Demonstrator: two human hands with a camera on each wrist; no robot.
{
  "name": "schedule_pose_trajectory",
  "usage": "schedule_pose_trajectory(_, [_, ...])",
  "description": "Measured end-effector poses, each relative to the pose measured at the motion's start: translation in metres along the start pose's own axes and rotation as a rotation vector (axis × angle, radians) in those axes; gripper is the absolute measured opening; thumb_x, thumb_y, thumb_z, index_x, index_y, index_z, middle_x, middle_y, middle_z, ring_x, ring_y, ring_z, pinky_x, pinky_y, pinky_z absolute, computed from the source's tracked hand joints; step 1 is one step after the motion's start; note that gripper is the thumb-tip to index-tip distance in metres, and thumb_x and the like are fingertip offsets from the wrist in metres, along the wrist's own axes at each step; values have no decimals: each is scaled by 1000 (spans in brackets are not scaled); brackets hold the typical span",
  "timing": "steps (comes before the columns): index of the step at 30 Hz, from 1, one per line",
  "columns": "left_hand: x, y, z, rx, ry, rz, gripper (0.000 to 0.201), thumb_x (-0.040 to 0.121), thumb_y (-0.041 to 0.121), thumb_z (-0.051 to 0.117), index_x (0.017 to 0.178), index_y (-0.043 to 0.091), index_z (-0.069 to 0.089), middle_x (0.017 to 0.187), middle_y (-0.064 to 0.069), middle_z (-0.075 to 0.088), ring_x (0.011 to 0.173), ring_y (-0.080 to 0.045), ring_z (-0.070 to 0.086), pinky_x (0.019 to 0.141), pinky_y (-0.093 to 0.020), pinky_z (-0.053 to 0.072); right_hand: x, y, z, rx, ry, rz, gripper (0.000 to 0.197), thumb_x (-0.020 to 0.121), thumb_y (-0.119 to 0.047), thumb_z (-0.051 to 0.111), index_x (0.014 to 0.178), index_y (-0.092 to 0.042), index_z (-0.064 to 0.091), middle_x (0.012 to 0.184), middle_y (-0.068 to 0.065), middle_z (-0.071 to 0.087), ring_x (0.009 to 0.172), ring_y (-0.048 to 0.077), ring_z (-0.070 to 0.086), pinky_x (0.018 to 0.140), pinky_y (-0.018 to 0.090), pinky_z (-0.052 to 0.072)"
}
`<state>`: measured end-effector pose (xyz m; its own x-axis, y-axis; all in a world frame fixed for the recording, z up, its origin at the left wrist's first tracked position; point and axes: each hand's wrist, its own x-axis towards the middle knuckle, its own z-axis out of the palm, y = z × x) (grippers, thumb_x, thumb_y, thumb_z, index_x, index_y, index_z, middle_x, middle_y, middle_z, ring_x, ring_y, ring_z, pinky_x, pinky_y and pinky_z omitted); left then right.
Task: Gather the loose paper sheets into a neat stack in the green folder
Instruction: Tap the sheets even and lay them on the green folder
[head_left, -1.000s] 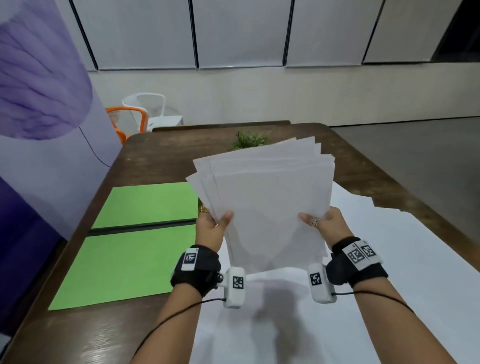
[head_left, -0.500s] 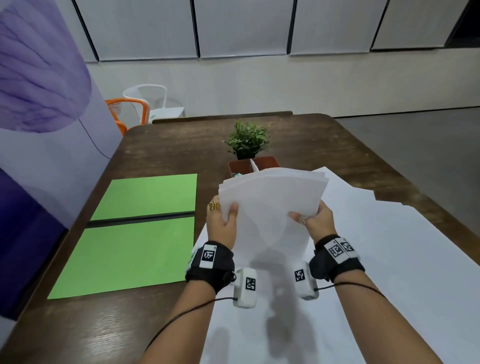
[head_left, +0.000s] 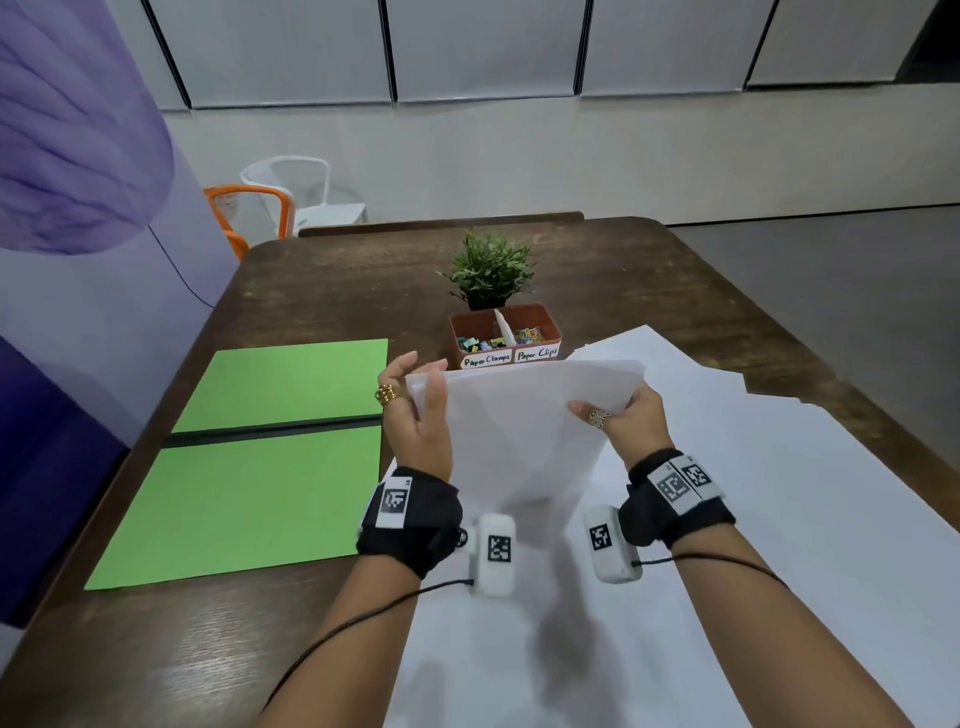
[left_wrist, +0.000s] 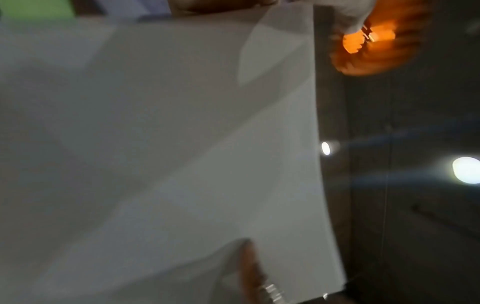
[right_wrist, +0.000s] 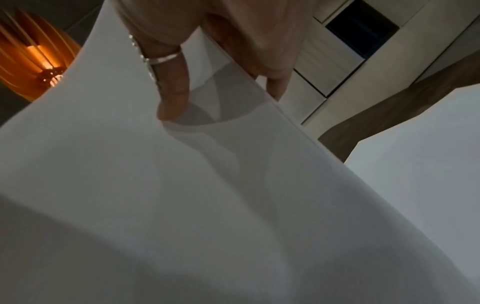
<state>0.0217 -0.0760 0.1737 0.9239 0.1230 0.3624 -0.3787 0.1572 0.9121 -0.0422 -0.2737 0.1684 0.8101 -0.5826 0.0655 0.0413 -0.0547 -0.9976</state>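
Head view shows the stack (head_left: 524, 431) of white sheets held upright above the bench (head_left: 322, 291), between both hands. Its top edges are not yet even; some sheets stick out at the upper right corner. The right hand (head_left: 631, 423) grips the right edge of the stack, thumb on the near face and fingers behind. In the right wrist view the thumb (right_wrist: 172, 90) with a ring presses on the paper, and the other fingers curl around the far side. The left hand (head_left: 418, 415) stands against the left edge of the stack with fingers mostly straight and the palm turned to the paper; it touches the edge but does not close around it. In the left wrist view the picture is blurred and only one fingertip (left_wrist: 249, 259) lies on the sheet.

Left of the hands, the green folder (head_left: 260, 467) lies open and flat on the bench, with no sheet in it. Under and right of the hands, large white sheets (head_left: 779, 519) cover the bench. Behind the stack stands a brown tray (head_left: 504, 338) with two compartments, labelled "Paper Clamps" and "Paper Clips", and behind it a small plant (head_left: 488, 270). Beyond the bench are an orange chair (head_left: 249, 208) and a white chair (head_left: 306, 192).
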Motion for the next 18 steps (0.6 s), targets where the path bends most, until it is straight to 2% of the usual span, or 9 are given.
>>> schedule_pose_trajectory(2, [9,6,9,-82,101,-150,25,88,34,55,106,16,57,88,15,70,83,-8,64,77,-24,51,1,-2,0,0,-21,-4,42,69,4,77,104,-12,58,92,-3,64,80,5,61,64,10,51])
schedule_pose_trajectory(3, [13,9,14,-77,146,-215,17,88,21,57,104,15,61,78,15,70,80,-7,64,76,-23,51,1,-1,1,-4,-28,1,40,71,4,76,103,-12,59,92,-2,65,80,6,61,66,13,51])
schedule_pose_trajectory(6, [21,11,24,-13,185,-272,22,85,2,52,89,19,66,70,12,69,76,-12,63,78,-30,51,-2,5,5,6,-18,38,29,78,5,69,100,-10,60,97,8,66,83,18,63,72,23,52])
schedule_pose_trajectory(8, [20,10,27,5,150,-264,26,88,4,48,84,25,63,76,6,69,78,-18,63,85,-39,52,-5,8,7,14,6,30,25,80,4,67,100,-10,61,98,10,66,86,21,63,78,30,53])
schedule_pose_trajectory(10, [19,9,25,-37,83,-222,13,90,13,54,97,22,60,82,9,68,80,-11,64,89,-39,50,-6,7,7,18,39,-6,24,81,3,67,100,-11,61,95,6,67,87,22,64,81,33,52])
schedule_pose_trajectory(12, [20,3,13,-1,-51,-139,35,85,18,65,117,14,52,104,17,62,91,1,62,91,-30,50,-6,3,6,46,68,-43,24,81,2,68,98,-13,61,90,0,67,83,18,65,78,29,52])
schedule_pose_trajectory(14, [24,-13,-4,66,-227,-100,53,77,16,72,123,14,45,131,10,45,108,2,55,93,-23,49,-5,-8,3,82,73,-83,24,80,1,69,96,-16,62,88,-5,67,80,10,66,74,23,54])
schedule_pose_trajectory(16, [26,-22,-14,82,-320,-121,50,72,17,71,116,18,46,127,-2,52,105,-6,58,94,-30,49,-3,-22,2,122,75,-125,25,79,1,69,91,-19,62,88,-6,68,76,4,66,74,20,55])
schedule_pose_trajectory(18, [26,-27,-14,160,-276,-62,33,75,23,65,104,12,52,103,-2,64,90,-9,63,87,-33,50,1,-34,3,145,79,-168,24,78,2,70,92,-16,62,88,-5,68,74,0,66,73,20,55])
